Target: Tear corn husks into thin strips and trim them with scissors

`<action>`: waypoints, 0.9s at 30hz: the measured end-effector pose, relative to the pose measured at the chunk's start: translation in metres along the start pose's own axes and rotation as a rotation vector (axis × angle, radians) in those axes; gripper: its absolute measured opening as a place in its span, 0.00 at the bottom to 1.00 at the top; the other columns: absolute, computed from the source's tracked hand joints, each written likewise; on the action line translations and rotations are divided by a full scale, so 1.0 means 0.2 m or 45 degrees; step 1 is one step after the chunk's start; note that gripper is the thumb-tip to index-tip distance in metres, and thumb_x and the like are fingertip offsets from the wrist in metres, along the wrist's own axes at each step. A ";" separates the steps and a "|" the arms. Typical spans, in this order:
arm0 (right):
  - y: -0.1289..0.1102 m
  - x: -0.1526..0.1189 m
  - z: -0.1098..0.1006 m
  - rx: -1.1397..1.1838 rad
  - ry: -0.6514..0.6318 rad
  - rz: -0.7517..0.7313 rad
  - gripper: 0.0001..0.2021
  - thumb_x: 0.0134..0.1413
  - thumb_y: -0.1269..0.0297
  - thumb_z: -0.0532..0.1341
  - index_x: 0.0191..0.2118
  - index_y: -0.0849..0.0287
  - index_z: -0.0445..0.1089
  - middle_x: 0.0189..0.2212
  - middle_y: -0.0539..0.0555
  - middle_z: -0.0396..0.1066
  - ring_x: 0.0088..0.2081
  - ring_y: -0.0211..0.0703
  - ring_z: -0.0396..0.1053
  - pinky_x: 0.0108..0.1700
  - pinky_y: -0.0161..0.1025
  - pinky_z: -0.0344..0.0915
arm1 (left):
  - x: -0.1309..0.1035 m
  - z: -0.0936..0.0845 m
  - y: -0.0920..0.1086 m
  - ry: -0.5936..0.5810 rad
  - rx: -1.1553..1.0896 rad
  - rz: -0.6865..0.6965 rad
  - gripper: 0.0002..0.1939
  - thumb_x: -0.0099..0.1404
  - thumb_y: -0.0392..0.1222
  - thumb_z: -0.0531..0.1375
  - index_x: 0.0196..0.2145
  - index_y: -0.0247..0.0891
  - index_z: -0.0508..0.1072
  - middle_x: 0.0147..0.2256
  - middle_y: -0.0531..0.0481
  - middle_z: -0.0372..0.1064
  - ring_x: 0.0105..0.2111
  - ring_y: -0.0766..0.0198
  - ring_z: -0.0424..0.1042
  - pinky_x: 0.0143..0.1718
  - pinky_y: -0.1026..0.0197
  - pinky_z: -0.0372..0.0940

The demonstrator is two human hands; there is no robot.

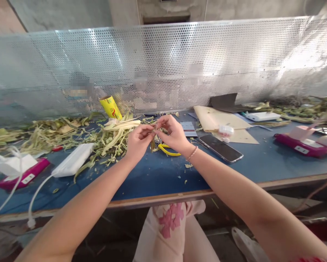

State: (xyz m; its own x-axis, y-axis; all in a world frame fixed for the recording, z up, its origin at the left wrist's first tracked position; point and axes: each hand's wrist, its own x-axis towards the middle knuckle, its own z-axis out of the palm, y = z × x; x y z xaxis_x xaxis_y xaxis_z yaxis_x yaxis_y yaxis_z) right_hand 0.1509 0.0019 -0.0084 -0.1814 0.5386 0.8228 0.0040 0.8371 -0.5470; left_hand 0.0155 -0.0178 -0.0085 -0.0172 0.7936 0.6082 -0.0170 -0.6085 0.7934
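My left hand (138,141) and my right hand (173,131) meet above the blue table. Thumb and fingers of each are pinched together at the same spot. What they hold between the fingertips is too small and too covered to make out. Just below the right hand lies a tool with yellow curved handles (172,153); its far part is hidden. Beside the left hand a heap of pale green dried stems and leaves (111,142) spreads to the left. A bracelet (192,153) circles my right wrist.
A phone (222,147), a small white container (226,130) and brown paper (218,118) are to the right. A yellow tube (110,106) leans behind the heap. Left are a white power bank (74,160) and a magenta power strip (24,176); another magenta strip (302,145) is far right. Perforated metal (163,54) backs the table.
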 end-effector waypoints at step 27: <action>0.07 0.02 -0.02 0.042 -0.193 0.179 0.09 0.48 0.69 0.57 0.38 0.57 0.59 0.32 0.50 0.64 0.34 0.34 0.66 0.37 0.35 0.67 | 0.02 -0.02 -0.06 0.053 0.014 -0.133 0.12 0.45 0.40 0.66 0.28 0.36 0.70 0.26 0.52 0.72 0.28 0.66 0.72 0.37 0.61 0.68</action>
State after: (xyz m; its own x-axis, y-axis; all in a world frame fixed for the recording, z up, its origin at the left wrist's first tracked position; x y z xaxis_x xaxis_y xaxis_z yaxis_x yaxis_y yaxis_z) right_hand 0.1539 0.0159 -0.0125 -0.3272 0.6270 0.7070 0.0079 0.7500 -0.6614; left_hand 0.0123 -0.0073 -0.0161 -0.0574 0.8518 0.5208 -0.0098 -0.5221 0.8528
